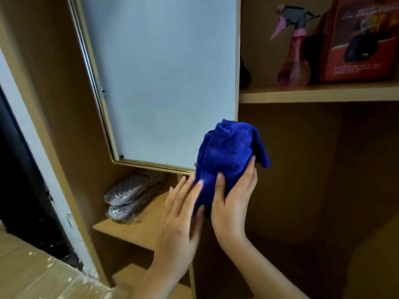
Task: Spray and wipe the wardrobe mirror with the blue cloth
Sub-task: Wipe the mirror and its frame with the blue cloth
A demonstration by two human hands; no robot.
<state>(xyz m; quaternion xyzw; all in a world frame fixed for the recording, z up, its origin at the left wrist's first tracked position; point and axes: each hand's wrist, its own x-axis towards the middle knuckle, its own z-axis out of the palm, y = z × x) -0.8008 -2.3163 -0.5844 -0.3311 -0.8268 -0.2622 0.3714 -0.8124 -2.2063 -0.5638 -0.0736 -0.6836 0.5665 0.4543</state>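
Observation:
The wardrobe mirror (159,78) fills the upper middle, framed in thin gold trim, its surface pale and hazy. Just off its lower right corner, my right hand (234,197) grips a bunched blue cloth (228,156), thumb on the right side and fingers wrapped round the lower part. My left hand (181,212) lies against the cloth's left side with straight fingers touching it. A pink spray bottle (294,61) with a grey and pink trigger head stands on the upper right shelf, untouched.
A red printed box (362,39) stands beside the bottle on the wooden shelf (319,93). Grey insoles in plastic wrap (131,195) lie on a lower shelf under the mirror. Wooden wardrobe panels surround the space; a dark doorway is at the left.

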